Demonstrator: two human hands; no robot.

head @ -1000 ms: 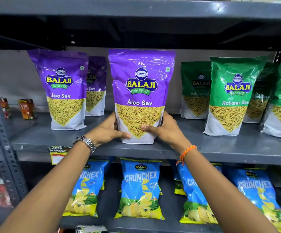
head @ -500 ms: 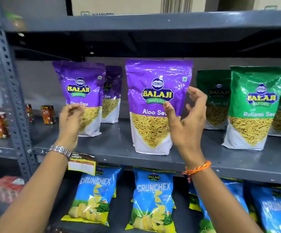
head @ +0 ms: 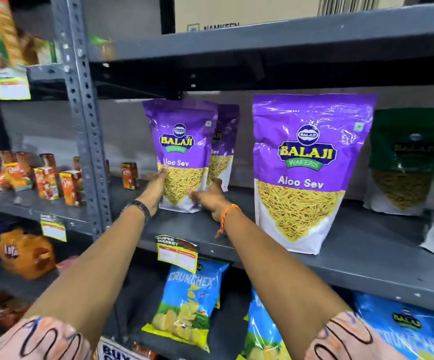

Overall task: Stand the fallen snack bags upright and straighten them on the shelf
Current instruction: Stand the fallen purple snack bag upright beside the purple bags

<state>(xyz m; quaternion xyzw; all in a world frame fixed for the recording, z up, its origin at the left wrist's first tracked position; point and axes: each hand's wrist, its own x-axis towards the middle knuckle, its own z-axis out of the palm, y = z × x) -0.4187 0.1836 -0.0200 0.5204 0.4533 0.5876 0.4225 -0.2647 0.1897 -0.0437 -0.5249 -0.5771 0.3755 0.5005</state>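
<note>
A purple Aloo Sev bag (head: 182, 141) stands upright on the grey shelf (head: 366, 245), left of centre. My left hand (head: 156, 188) grips its lower left side and my right hand (head: 212, 197) holds its lower right corner. A second purple bag (head: 225, 141) stands partly hidden behind it. A larger-looking purple Aloo Sev bag (head: 307, 167) stands upright nearer the shelf's front edge to the right, with no hand on it. Green Ratlami Sev bags (head: 405, 162) stand further right.
A perforated steel upright (head: 83, 120) divides this bay from the left one, where small juice cartons (head: 47, 180) stand. Blue Crunchex bags (head: 190, 302) lean on the shelf below. A price tag (head: 177, 253) hangs from the shelf edge. The upper shelf (head: 288, 40) sits close overhead.
Both hands left the middle purple bag and moved left to the far purple bag, closing on its lower sides. The view swung left.
</note>
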